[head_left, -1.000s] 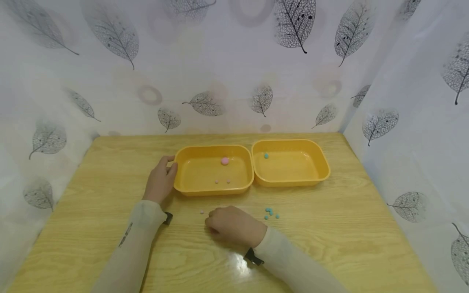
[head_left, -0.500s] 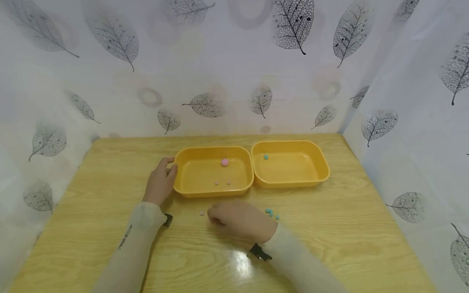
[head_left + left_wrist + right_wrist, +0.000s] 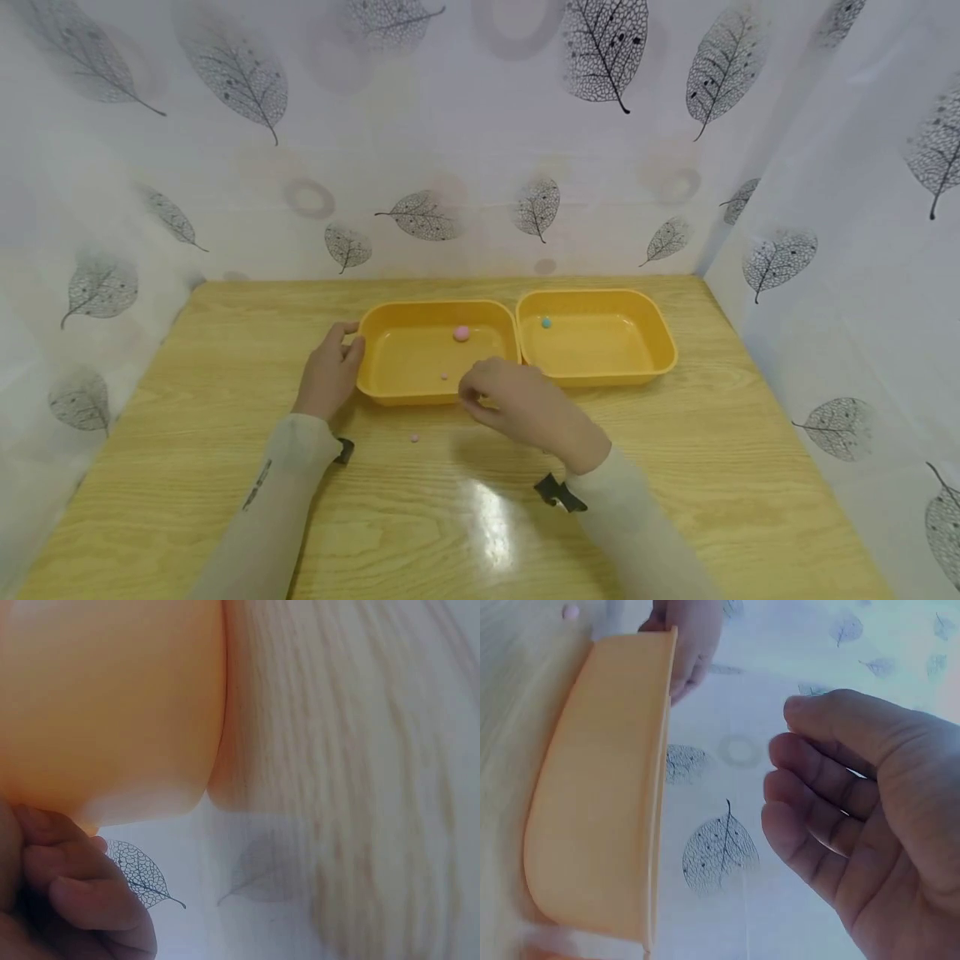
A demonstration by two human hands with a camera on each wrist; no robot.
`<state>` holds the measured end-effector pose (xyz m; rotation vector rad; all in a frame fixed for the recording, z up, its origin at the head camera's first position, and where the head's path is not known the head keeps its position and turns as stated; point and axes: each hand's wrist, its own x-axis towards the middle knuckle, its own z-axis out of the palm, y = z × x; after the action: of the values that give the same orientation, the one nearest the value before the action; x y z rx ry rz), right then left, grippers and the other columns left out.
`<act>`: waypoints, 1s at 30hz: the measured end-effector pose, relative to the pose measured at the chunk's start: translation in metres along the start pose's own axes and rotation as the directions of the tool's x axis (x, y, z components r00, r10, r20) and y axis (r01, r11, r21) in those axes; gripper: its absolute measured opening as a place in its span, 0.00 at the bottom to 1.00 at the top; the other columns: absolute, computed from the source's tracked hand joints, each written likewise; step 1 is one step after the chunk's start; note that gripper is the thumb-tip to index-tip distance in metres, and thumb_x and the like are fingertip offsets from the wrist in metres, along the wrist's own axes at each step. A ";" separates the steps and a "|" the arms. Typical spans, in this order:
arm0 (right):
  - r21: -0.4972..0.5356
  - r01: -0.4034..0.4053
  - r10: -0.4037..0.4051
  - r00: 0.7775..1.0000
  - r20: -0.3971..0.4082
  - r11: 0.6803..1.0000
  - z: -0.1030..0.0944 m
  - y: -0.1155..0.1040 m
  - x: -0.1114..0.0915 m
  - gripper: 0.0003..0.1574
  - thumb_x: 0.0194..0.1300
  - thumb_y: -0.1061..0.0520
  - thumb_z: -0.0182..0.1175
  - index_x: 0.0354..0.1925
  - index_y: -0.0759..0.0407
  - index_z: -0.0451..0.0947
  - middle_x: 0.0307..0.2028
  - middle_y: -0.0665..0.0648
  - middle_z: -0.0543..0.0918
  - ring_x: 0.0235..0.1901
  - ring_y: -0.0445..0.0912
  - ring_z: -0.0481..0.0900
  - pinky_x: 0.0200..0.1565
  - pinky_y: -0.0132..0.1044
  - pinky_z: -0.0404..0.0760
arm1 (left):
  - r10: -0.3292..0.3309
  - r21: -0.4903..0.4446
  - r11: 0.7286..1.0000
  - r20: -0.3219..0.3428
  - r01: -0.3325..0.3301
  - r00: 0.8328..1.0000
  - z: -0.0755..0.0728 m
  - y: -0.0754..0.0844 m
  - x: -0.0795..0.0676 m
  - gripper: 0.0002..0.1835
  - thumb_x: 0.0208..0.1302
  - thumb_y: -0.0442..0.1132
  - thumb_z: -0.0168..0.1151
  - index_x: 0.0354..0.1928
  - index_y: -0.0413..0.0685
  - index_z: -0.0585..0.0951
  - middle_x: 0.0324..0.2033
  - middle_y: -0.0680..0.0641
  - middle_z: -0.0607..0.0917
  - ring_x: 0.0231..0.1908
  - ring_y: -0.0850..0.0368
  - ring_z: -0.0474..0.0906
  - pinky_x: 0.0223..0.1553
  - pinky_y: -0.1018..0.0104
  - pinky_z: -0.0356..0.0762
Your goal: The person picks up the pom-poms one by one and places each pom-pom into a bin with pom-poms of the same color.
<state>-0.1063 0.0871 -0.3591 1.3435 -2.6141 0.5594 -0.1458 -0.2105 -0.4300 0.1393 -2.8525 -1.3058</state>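
Observation:
My left hand (image 3: 328, 375) grips the left end of the left yellow tray (image 3: 408, 397), thumb and fingers at its rim. In the left wrist view its curled fingers (image 3: 94, 900) lie by the tray wall. My right hand (image 3: 525, 408) hovers over the same tray's front right rim, fingers curled and thumb close to the index finger. I cannot tell whether a bead is between those fingertips. Inside this tray are a larger pink ball (image 3: 461, 333) and a small pink bead (image 3: 444, 377). Another pink bead (image 3: 415, 437) lies on the table before it.
A second yellow tray (image 3: 607, 380) stands against the first on the right, with one blue bead (image 3: 546, 323) inside. My right hand and wrist hide the blue beads on the wooden table (image 3: 360, 533). A leaf-print curtain (image 3: 465, 150) encloses the back and sides.
My right hand has risen from the table and moved right and forward to the left tray, now covering one pink bead inside and the blue beads. My left hand has stayed at the tray.

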 end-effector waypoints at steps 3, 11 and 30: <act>-0.006 -0.025 0.025 0.999 -0.027 1.000 -0.003 0.004 -0.001 0.03 0.61 0.57 0.62 0.35 0.50 0.78 0.32 0.43 0.80 0.33 0.35 0.76 0.35 0.26 0.76 | 0.000 0.001 1.000 -0.004 0.000 1.000 0.000 0.000 -0.001 0.26 0.74 0.54 0.39 0.68 0.51 0.63 0.53 0.36 0.79 0.50 0.43 0.78 0.48 0.48 0.77; -0.033 -0.058 0.055 0.995 -0.086 0.998 -0.008 0.011 -0.003 0.08 0.56 0.62 0.61 0.37 0.53 0.78 0.34 0.45 0.80 0.34 0.36 0.76 0.35 0.26 0.77 | 0.006 0.003 1.000 -0.006 -0.006 1.000 0.000 -0.002 0.000 0.27 0.74 0.55 0.39 0.68 0.50 0.63 0.52 0.36 0.80 0.48 0.43 0.79 0.46 0.49 0.77; -0.045 -0.155 0.152 0.987 -0.059 0.987 -0.015 0.017 -0.007 0.08 0.58 0.62 0.61 0.37 0.51 0.79 0.34 0.44 0.81 0.34 0.37 0.77 0.36 0.28 0.77 | -0.005 0.002 1.000 0.012 0.005 1.000 0.001 -0.001 0.001 0.29 0.73 0.57 0.38 0.69 0.52 0.61 0.53 0.36 0.79 0.50 0.43 0.78 0.47 0.49 0.77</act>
<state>-0.1167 0.1074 -0.3522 1.1025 -2.6832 0.5410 -0.1468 -0.2109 -0.4315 0.1390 -2.8656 -1.3096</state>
